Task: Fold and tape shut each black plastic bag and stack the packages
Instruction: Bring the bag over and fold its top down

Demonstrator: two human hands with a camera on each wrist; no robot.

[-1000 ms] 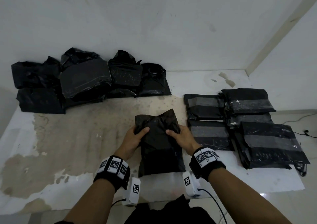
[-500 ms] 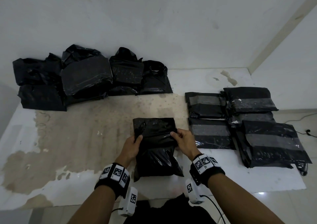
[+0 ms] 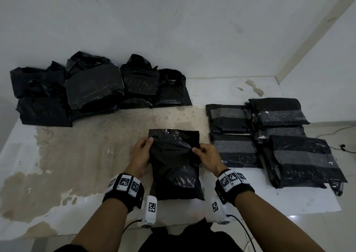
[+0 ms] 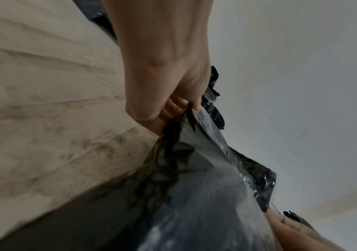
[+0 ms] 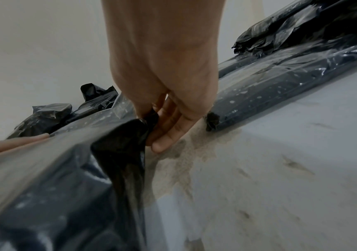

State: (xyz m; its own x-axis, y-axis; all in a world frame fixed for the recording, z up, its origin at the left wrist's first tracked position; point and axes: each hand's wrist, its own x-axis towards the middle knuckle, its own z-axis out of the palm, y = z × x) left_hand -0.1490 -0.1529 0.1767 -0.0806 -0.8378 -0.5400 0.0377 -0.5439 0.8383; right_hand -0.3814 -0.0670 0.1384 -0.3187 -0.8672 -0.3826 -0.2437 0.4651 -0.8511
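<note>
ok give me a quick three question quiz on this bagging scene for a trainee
1. True or false: the left hand and right hand both pinch the bag being folded.
2. Which group carries grey tape bands? A) the untaped bags by the wall B) the taped packages on the person's right C) neither
3. Fill in: the bag being folded lies on the ____, with no tape on it yet.

Key: 1 true; 2 B; 3 table
</note>
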